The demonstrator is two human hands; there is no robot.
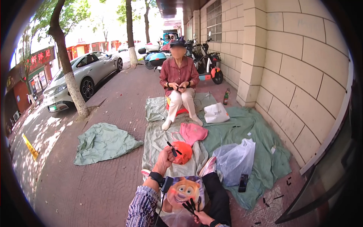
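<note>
My left hand [163, 162] is raised in front of me, its fingers closed on a small black piece [173, 150] with a short crossing part; its exact kind is too small to tell. Low over my lap, my right hand [204, 218] grips several thin black strips [190, 206] that fan out from the fingers. Beneath them, a cloth printed with a cartoon animal face [181, 192] lies across my lap. Beyond my left hand sits a round orange-red thing [183, 156], partly hidden by the hand. Clear plastic [177, 218] shows at the lower edge.
A person [179, 73] sits opposite, both hands together at a small dark thing. Green sheeting [261, 132] covers the ground, bearing a clear plastic bag [232, 160], a phone [243, 183] and a white bag [216, 113]. Black pieces [267, 204] lie scattered rightward. A glass bottle [226, 97] stands by the wall.
</note>
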